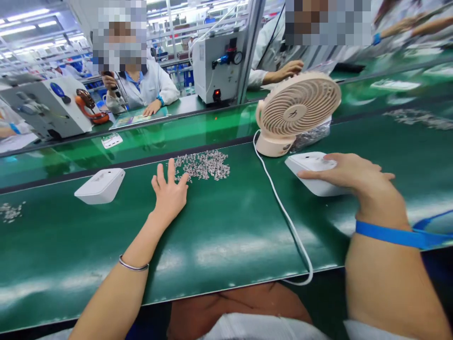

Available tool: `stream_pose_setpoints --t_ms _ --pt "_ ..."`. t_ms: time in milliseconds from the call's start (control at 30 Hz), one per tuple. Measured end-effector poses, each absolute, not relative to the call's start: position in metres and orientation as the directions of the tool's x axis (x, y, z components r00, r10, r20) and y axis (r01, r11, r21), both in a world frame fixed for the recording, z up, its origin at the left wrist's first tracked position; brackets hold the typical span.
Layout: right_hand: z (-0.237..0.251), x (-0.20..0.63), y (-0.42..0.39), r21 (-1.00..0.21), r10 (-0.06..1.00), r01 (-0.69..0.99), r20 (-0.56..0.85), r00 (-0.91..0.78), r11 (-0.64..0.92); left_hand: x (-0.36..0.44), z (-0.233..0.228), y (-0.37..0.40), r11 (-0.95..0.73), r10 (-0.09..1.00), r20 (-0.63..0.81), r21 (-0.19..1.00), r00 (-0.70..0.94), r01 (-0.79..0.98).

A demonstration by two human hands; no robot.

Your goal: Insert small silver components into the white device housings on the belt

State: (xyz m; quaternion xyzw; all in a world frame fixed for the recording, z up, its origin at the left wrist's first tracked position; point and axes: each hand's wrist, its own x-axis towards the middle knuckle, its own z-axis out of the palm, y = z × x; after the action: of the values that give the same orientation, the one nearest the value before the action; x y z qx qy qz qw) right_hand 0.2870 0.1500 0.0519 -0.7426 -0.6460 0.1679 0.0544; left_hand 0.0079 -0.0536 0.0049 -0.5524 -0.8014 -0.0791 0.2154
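Left hand: the left hand point(170, 193) lies flat, palm down, on the glossy green work mat point(219, 236), fingers spread apart and clamped on nothing; its fingertips reach the near edge of the heap of small silvery metal parts point(203, 165).
Right hand: the right hand point(350, 174) rests on top of a white rounded plastic housing point(313, 172), fingers stretched over its upper face and thumb along the near side; whether it truly grips the housing cannot be told.
Heap of parts: scattered loosely on the mat just ahead of the left hand, well to the left of the right hand.
White housing: it lies on the mat under the right hand, just in front of the fan's base.
Fan: a beige round desk fan point(297, 111) stands upright just beyond the right hand, its white cable point(283, 212) running across the mat between the two hands and over the near edge.
Second housing: another white plastic housing point(101, 185) lies on the mat well left of the left hand, untouched.
Wrists: a thin metal bangle point(132, 266) on the left, a blue strap point(389, 233) on the right.
Across the bench: a person in a white coat point(148, 87) sits beyond the left hand; another person's hand point(288, 71) rests behind the fan.
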Motion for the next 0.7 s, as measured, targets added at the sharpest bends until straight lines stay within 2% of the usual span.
stream_pose_setpoints --t_ms 100,167,233,267,333,367,400,467,500,567,700 --pt "0.056 0.285 0.136 -0.240 0.986 0.963 -0.138 0.088 -0.120 0.005 -0.002 -0.047 0.301 0.864 0.453 -0.114 -0.220 0.947" --pt "0.059 0.283 0.126 -0.271 0.995 0.962 -0.102 0.010 -0.037 0.002 -0.003 -0.044 0.276 0.865 0.462 -0.118 -0.193 0.954" --pt "0.060 0.280 0.116 -0.392 0.973 0.902 -0.063 -0.223 0.181 0.000 -0.004 -0.041 0.263 0.864 0.469 -0.113 -0.182 0.958" --pt "0.060 0.276 0.110 -0.468 0.920 0.820 -0.037 -0.390 0.329 0.000 -0.003 -0.041 0.258 0.862 0.474 -0.100 -0.182 0.961" --pt "0.056 0.267 0.097 -0.573 0.701 0.558 0.039 -0.712 0.600 0.000 -0.002 -0.039 0.240 0.853 0.485 -0.036 -0.193 0.970" --pt "0.053 0.260 0.090 -0.586 0.570 0.429 0.068 -0.819 0.687 0.001 -0.001 -0.039 0.224 0.844 0.493 0.031 -0.210 0.974" --pt "0.050 0.253 0.083 -0.577 0.453 0.327 0.085 -0.887 0.748 0.002 0.001 -0.038 0.205 0.825 0.505 0.150 -0.253 0.967" --pt "0.042 0.237 0.069 -0.514 0.327 0.232 0.100 -0.940 0.826 0.003 0.006 -0.037 0.152 0.766 0.505 0.456 -0.396 0.877" --pt "0.038 0.230 0.063 -0.477 0.311 0.222 0.117 -0.943 0.851 0.005 0.009 -0.036 0.122 0.738 0.484 0.590 -0.471 0.798" --pt "0.030 0.216 0.053 -0.437 0.324 0.206 0.216 -0.921 0.875 0.009 0.016 -0.035 0.074 0.702 0.421 0.759 -0.574 0.647" --pt "0.020 0.196 0.040 -0.472 0.394 0.100 0.578 -0.714 0.876 0.026 0.026 -0.038 0.002 0.731 0.282 0.909 -0.622 0.416"
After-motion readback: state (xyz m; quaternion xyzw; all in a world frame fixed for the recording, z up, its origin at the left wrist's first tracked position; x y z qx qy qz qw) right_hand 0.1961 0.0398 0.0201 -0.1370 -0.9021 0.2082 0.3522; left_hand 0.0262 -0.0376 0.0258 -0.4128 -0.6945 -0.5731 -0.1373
